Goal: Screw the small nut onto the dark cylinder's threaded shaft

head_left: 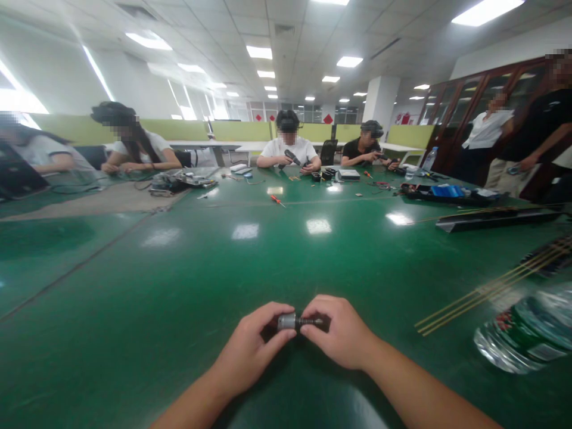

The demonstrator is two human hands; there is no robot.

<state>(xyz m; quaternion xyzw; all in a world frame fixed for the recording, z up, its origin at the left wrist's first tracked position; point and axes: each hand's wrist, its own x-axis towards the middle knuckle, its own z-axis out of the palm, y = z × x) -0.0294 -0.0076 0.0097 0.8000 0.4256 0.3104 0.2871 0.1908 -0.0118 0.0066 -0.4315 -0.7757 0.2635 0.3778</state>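
My left hand [251, 338] is closed around a small grey metal cylinder [286, 322], which looks like a small motor. Its thumb and fingers press on the cylinder from both sides. From the cylinder's right end a dark, ribbed shaft [311, 322] points toward my right hand [343, 335]. The thumb and index finger of that hand pinch the shaft close to the cylinder. Both parts lie in one line, roughly level, just above the green tabletop [250, 268]. Whether they are joined is hard to make out between the fingertips.
A large water bottle [522, 333] lies at the right, beside thin brass-coloured rods [482, 292]. Farther back are a dark metal channel [496, 219], an orange screwdriver [277, 201] and a pile of electronic parts [179, 182]. Several people sit across the table; one holds a power drill [292, 157].
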